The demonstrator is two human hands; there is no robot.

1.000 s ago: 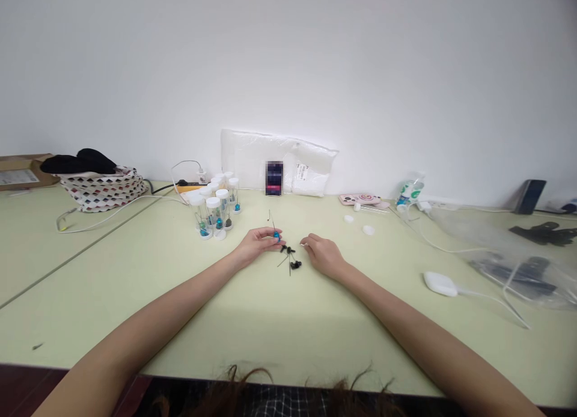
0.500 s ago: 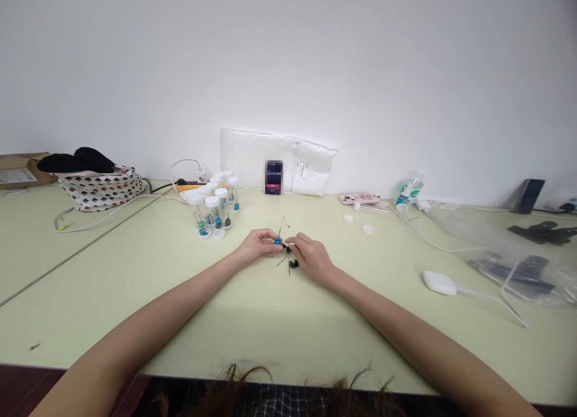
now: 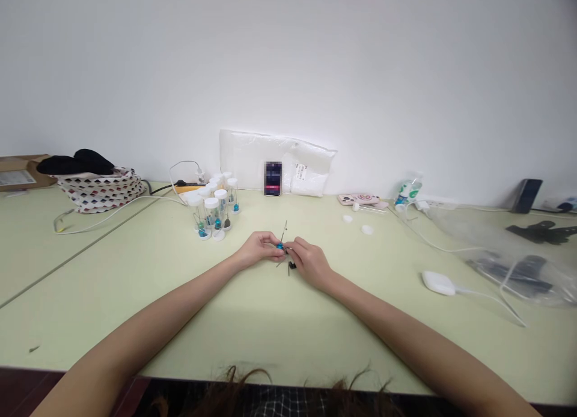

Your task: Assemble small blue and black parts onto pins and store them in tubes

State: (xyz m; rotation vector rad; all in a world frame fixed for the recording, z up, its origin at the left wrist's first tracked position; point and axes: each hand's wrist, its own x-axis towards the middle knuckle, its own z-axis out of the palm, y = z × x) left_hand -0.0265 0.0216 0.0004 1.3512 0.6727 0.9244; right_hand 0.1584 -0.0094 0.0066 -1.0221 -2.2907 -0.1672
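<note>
At the middle of the table, my left hand pinches a small blue piece between thumb and fingers. A thin metal rod rises from that piece, leaning slightly right. My right hand is closed close against the blue piece's right side; its fingertips pinch something dark, too small and covered to name. Under the hands lie small black parts and a short thin rod. To the left stand several clear vials with white caps, holding similar blue, green and dark pieces on rods.
A phone leans on a white padded bag by the wall. Two white caps and a clear tube lie right of centre. A white charger with its cable, a plastic bag, a bottle and a patterned basket flank the work.
The blue piece has shifted slightly right and down, nearer my right fingertips. Its rod has turned and leans more to the right. My right hand has barely moved.
</note>
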